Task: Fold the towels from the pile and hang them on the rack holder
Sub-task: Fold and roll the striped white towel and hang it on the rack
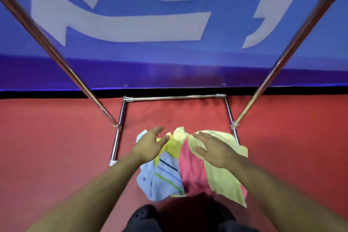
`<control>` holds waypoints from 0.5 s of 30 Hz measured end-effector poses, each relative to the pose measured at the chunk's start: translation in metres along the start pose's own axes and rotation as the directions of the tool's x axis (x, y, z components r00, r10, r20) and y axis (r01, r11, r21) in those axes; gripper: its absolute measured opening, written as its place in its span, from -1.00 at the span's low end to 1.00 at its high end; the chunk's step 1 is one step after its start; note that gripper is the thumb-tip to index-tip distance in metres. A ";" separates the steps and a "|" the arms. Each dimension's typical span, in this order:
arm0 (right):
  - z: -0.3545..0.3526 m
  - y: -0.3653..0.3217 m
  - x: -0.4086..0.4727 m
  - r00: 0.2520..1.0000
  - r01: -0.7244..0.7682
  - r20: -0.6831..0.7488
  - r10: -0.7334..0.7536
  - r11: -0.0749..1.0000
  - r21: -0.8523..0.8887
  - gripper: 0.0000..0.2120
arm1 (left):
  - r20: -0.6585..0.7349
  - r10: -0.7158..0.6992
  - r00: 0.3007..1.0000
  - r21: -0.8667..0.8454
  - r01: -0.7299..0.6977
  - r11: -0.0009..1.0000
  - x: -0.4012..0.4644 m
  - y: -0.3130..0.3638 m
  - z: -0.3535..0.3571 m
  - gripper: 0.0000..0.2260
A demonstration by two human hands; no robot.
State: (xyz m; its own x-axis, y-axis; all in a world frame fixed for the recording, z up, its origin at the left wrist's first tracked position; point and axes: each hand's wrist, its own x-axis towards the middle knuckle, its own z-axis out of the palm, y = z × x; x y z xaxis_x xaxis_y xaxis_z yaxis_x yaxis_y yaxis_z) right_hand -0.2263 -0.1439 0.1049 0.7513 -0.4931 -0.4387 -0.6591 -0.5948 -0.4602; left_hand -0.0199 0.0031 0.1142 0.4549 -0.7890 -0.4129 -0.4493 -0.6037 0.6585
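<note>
A pile of towels lies on the red floor inside the base of the metal rack [175, 98]. It holds a pale blue striped towel [163, 179], a pink towel [192, 167], a pale yellow towel [224, 179] and a brighter yellow one [174, 147]. My left hand [150, 145] hovers over the blue and yellow towels, fingers spread, holding nothing. Spread flat and empty, my right hand [214, 149] is above the pale yellow towel. Whether either hand touches the cloth is unclear.
Two slanted rack poles rise at the left [56, 51] and right [293, 41]. A blue banner with white lettering [169, 62] stands behind the rack. My dark shoes [145, 216] are at the bottom edge.
</note>
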 end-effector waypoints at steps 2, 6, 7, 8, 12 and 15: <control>0.025 0.016 0.007 0.997 -0.029 0.074 0.027 0.999 0.018 -0.48 | 0.090 -0.076 0.993 0.054 0.071 0.996 0.016 -0.031 0.024 -0.54; 0.065 0.034 0.017 0.988 -0.032 0.156 0.024 0.998 0.049 -0.46 | 0.175 -0.191 0.966 0.118 0.172 0.978 0.037 -0.084 0.070 -0.49; 0.073 0.037 0.020 0.987 -0.031 0.159 0.022 0.998 0.053 -0.45 | 0.172 -0.216 0.961 0.108 0.200 0.974 0.042 -0.092 0.080 -0.47; 0.080 0.039 0.022 0.987 -0.034 0.159 0.024 0.998 0.061 -0.45 | 0.162 -0.239 0.957 0.083 0.229 0.970 0.046 -0.099 0.088 -0.46; 0.103 0.042 0.031 0.988 -0.048 0.150 0.033 0.994 0.097 -0.45 | 0.107 -0.268 0.957 0.047 0.265 0.963 0.062 -0.124 0.113 -0.71; 0.110 0.040 0.033 0.987 -0.051 0.160 0.032 0.992 0.117 -0.45 | 0.056 -0.231 0.971 0.007 0.231 0.973 0.065 -0.126 0.118 -0.81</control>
State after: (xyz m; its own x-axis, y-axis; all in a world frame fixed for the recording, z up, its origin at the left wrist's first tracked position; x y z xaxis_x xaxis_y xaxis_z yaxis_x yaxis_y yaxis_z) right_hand -0.2315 -0.1136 -0.0129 0.7150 -0.4039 -0.5706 -0.6958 -0.4906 -0.5246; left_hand -0.0247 0.0141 -0.0699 0.5024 -0.6336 -0.5883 -0.3376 -0.7702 0.5412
